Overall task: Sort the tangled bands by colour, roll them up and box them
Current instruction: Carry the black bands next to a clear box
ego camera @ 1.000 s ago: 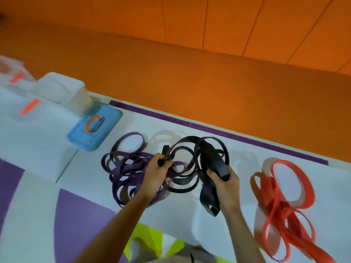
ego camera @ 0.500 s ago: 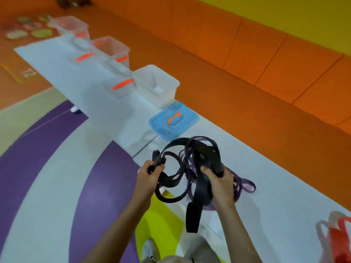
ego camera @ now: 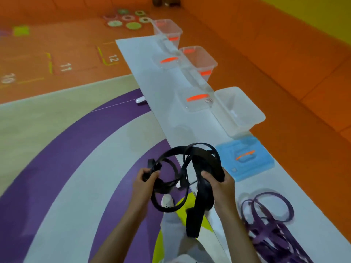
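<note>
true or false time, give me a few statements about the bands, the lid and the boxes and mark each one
1. The left hand and the right hand both grip the tangled black rubber bands. True.
2. The purple rubber bands hang from the left hand. False: they lie on the white mat.
3. The blue plastic lid with the orange handle lies flat on the mat. True.
4. The nearest clear plastic box holds rolled black bands. False: no bands show in it.
</note>
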The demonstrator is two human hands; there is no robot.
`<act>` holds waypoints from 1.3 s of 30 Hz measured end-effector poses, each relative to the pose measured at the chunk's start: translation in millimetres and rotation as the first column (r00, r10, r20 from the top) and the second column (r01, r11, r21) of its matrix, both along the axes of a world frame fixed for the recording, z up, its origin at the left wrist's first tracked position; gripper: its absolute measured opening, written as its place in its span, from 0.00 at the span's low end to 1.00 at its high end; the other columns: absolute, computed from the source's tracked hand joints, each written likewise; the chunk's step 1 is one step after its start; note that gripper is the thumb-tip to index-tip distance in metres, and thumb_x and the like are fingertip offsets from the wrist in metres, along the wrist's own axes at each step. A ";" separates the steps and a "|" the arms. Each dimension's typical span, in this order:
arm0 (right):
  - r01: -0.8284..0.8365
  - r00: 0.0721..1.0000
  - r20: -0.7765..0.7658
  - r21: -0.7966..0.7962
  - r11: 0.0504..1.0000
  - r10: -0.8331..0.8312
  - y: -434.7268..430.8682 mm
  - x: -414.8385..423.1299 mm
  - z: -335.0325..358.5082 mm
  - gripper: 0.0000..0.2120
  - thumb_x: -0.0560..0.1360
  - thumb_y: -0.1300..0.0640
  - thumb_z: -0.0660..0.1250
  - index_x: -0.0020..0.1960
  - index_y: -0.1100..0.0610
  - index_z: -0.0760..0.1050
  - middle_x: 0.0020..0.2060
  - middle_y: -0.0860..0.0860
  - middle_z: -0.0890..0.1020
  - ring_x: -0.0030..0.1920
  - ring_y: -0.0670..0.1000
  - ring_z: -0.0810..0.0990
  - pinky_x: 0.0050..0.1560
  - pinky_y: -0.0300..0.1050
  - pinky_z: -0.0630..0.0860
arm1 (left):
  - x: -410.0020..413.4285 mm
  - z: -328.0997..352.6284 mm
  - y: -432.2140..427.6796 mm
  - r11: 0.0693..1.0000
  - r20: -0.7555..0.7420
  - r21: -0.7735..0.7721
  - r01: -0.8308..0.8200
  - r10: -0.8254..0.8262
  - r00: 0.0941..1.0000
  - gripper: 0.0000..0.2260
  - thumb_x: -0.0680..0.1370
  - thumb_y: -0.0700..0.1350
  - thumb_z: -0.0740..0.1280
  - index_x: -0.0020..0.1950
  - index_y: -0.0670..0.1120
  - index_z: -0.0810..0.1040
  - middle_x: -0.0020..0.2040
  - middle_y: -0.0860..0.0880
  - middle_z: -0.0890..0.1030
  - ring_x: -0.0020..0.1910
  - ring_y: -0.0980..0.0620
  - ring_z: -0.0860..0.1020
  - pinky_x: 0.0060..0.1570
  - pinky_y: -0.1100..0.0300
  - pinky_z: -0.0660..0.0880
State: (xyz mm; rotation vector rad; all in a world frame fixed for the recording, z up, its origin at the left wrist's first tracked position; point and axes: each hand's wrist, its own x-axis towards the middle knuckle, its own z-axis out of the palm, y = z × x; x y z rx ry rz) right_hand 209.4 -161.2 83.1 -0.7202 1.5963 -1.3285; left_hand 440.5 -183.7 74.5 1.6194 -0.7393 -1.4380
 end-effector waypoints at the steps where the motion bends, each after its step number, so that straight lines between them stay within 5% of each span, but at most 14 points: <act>1: -0.017 1.000 -0.001 -0.006 1.000 0.017 -19.4 3.3 -2.1 0.12 0.62 0.49 0.79 0.45 0.49 0.84 0.38 0.49 0.86 0.37 0.46 0.84 0.37 0.36 0.79 | 3.6 0.6 -16.6 1.000 0.003 -0.003 -0.007 0.007 1.000 0.06 0.81 0.44 0.73 0.48 0.45 0.78 0.42 0.46 0.82 0.41 0.48 0.81 0.40 0.56 0.75; 11: -0.115 0.986 0.116 -0.022 0.993 0.117 -224.1 36.4 0.6 0.19 0.63 0.45 0.82 0.52 0.49 0.86 0.45 0.55 0.89 0.48 0.59 0.88 0.50 0.55 0.84 | 29.2 35.1 -196.1 0.997 0.043 -0.068 -0.025 0.028 0.999 0.09 0.80 0.46 0.74 0.51 0.42 0.79 0.45 0.37 0.86 0.47 0.36 0.86 0.46 0.47 0.80; 17: -0.160 0.981 0.109 -0.009 0.987 0.160 -326.3 67.1 2.9 0.18 0.65 0.47 0.82 0.51 0.53 0.85 0.46 0.60 0.87 0.50 0.66 0.86 0.54 0.69 0.83 | 65.5 41.3 -282.0 0.992 0.020 -0.060 -0.110 0.111 0.994 0.07 0.80 0.45 0.74 0.52 0.43 0.79 0.46 0.37 0.85 0.44 0.38 0.87 0.41 0.56 0.81; 24: -0.158 0.985 0.076 0.004 0.987 0.157 -455.9 131.8 -4.9 0.17 0.64 0.47 0.81 0.51 0.51 0.85 0.46 0.59 0.87 0.49 0.63 0.87 0.53 0.59 0.83 | 128.7 23.1 -416.1 0.991 -0.021 -0.036 -0.130 0.130 0.991 0.07 0.80 0.44 0.74 0.50 0.43 0.79 0.40 0.45 0.84 0.40 0.43 0.88 0.35 0.62 0.80; 28: -0.121 0.991 0.059 0.011 0.993 0.120 -536.5 172.7 7.7 0.16 0.65 0.49 0.81 0.49 0.53 0.84 0.45 0.61 0.87 0.50 0.69 0.85 0.52 0.64 0.84 | 164.8 22.2 -507.3 0.996 -0.002 -0.034 -0.087 0.087 0.996 0.07 0.80 0.47 0.74 0.51 0.46 0.79 0.37 0.51 0.86 0.37 0.51 0.86 0.33 0.63 0.77; 33: -0.037 0.998 0.057 -0.006 0.999 0.038 -630.5 211.6 21.7 0.14 0.67 0.51 0.80 0.49 0.55 0.84 0.46 0.63 0.86 0.51 0.71 0.84 0.53 0.72 0.83 | 203.2 27.0 -615.0 0.999 -0.038 -0.034 -0.033 0.031 0.999 0.08 0.80 0.49 0.74 0.53 0.46 0.79 0.42 0.46 0.88 0.44 0.43 0.88 0.44 0.54 0.79; 39: 0.003 0.999 0.052 0.008 1.000 -0.003 -733.4 240.7 20.9 0.13 0.67 0.51 0.79 0.50 0.52 0.85 0.47 0.58 0.87 0.50 0.61 0.87 0.54 0.59 0.83 | 230.8 34.7 -732.7 0.998 -0.043 -0.054 -0.014 0.012 0.999 0.07 0.81 0.46 0.73 0.54 0.44 0.79 0.46 0.39 0.87 0.45 0.39 0.87 0.40 0.59 0.81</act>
